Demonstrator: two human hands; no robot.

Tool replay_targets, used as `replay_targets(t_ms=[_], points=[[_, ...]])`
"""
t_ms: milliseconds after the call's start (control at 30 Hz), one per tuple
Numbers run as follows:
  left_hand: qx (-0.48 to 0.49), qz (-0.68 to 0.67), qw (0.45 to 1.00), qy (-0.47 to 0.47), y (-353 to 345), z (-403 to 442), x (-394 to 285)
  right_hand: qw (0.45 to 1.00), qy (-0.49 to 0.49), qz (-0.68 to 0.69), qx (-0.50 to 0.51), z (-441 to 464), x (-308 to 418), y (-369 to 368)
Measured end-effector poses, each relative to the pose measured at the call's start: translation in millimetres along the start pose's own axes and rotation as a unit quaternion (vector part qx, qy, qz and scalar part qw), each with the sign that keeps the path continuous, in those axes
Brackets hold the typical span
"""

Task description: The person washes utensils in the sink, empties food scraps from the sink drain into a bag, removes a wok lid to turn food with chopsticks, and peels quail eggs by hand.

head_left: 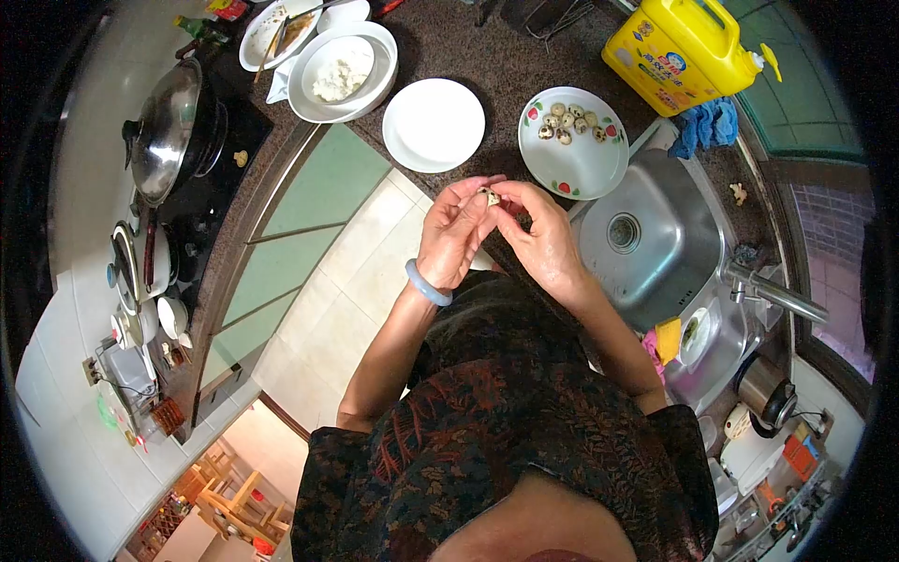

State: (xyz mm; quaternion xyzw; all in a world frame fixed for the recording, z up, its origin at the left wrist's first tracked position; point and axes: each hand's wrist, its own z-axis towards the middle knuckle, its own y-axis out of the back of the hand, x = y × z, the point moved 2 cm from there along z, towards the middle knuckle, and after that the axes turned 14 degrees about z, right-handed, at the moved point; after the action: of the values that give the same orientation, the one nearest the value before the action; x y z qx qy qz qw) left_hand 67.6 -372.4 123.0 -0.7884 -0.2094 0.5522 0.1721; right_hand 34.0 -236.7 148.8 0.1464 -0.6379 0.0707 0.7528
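A small speckled egg sits between the fingertips of both hands, in front of the counter's edge. My left hand, with a pale bracelet at its wrist, grips the egg from the left. On the egg's right side, the thumb and fingers of my right hand are closed on it too. Beyond my right hand, a white bowl with red fruit patterns holds several speckled eggs. A plain white bowl with nothing visible in it stands beyond my left hand.
A steel sink with a faucet lies at the right. Behind it stand a yellow jug and a blue cloth. Nested bowls with white food are at the upper left, near a wok on the stove.
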Motion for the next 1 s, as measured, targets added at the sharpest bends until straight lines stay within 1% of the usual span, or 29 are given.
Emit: replay_targets(t_ms=[33,67,100,133,200,233,300,333,400,433,500,600,700,833,1000], points=[[-0.023,0.014,0.999,0.03,3.3,-1.0,3.3,1.0,-0.001,0.0,0.0,-0.6,-0.8,-0.7],[-0.023,0.013,0.999,0.03,4.5,-2.0,4.4,1.0,-0.025,-0.002,0.005,-1.6,-2.2,-1.7],[-0.047,0.045,0.997,0.036,5.3,-2.9,4.1,0.999,-0.05,-0.003,0.01,-2.1,-3.4,-2.6],[-0.071,0.077,0.994,0.042,6.3,-3.6,4.1,0.999,-0.051,-0.004,0.011,-1.8,-2.5,-2.8],[-0.074,0.072,0.994,0.032,7.9,-2.9,4.3,0.999,-0.021,-0.04,0.018,-1.3,1.7,-2.8],[-0.077,0.069,0.994,0.02,9.0,-2.6,4.1,0.999,-0.023,-0.042,0.019,-1.6,0.8,-3.3],[-0.074,0.065,0.995,0.022,11.9,-3.0,3.8,0.997,0.035,-0.072,0.011,-1.1,1.0,-4.4],[-0.071,0.063,0.995,0.023,12.8,-3.1,3.8,0.997,0.034,-0.073,0.012,-0.3,1.3,-4.6],[-0.077,0.063,0.995,0.025,13.3,-3.5,3.2,0.992,0.078,-0.099,0.026,1.2,4.4,-4.8],[-0.079,0.072,0.994,0.017,14.1,-3.8,3.0,0.992,0.077,-0.1,0.026,1.5,3.8,-4.7],[-0.081,0.081,0.993,0.009,13.8,-4.7,3.0,0.987,0.108,-0.119,0.024,1.6,4.0,-4.7],[-0.085,0.071,0.994,0.002,10.0,-5.9,-0.4,0.982,0.111,-0.147,0.036,2.5,5.0,-2.6],[-0.088,0.054,0.994,-0.022,8.2,-6.0,-3.3,0.984,0.111,-0.134,0.037,4.4,8.9,-3.2],[-0.092,0.085,0.992,-0.025,8.9,-5.4,-1.8,0.984,0.127,-0.122,0.038,5.2,4.6,-2.6],[-0.096,0.14,0.985,-0.037,10.6,-5.9,-0.4,0.976,0.134,-0.162,0.052,5.4,3.6,-1.5]])
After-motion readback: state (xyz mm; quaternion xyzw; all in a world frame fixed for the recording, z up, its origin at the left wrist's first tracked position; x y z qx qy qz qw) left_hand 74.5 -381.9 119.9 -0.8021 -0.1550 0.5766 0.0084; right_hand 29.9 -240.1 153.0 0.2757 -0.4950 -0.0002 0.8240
